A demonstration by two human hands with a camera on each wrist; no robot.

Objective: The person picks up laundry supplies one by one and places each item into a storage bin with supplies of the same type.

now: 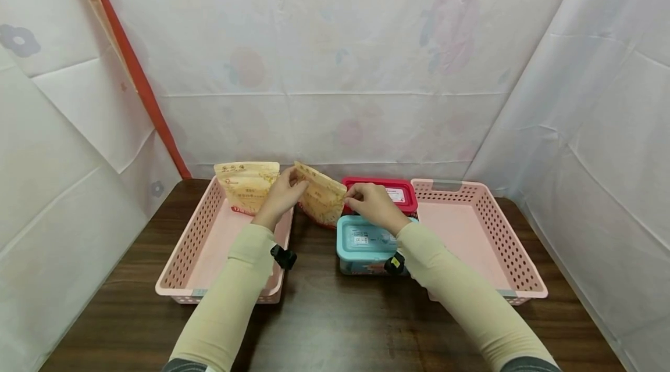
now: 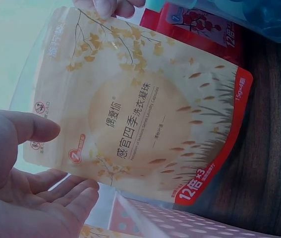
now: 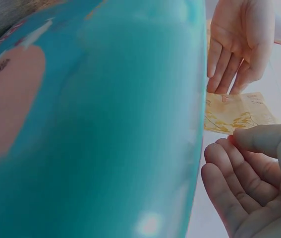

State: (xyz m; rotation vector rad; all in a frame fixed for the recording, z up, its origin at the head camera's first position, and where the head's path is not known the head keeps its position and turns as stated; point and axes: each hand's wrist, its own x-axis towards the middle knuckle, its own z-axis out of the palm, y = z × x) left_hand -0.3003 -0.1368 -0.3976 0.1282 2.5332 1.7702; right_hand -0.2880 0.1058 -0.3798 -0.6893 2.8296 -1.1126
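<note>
A yellow pouch with a red bottom edge [image 1: 320, 196] is held up between both hands, above the dark table beside the left basket. My left hand [image 1: 283, 193] pinches its upper left corner; in the left wrist view the thumb of the left hand [image 2: 36, 168] lies over the pouch's front [image 2: 145, 114]. At the opposite side edge, my right hand [image 1: 374, 203] pinches the pouch between thumb and fingertips, also visible as the right hand [image 3: 254, 173] in the right wrist view. A second, similar pouch [image 1: 245, 186] stands upright in the left pink basket [image 1: 183, 250].
A teal-lidded box [image 1: 361, 238] sits under my right forearm, with a red-lidded box [image 1: 405, 193] behind it. On the right stands another pink basket [image 1: 505, 238]. White patterned cloth [image 1: 335, 58] hangs behind and at both sides of the wooden table [image 1: 335, 325].
</note>
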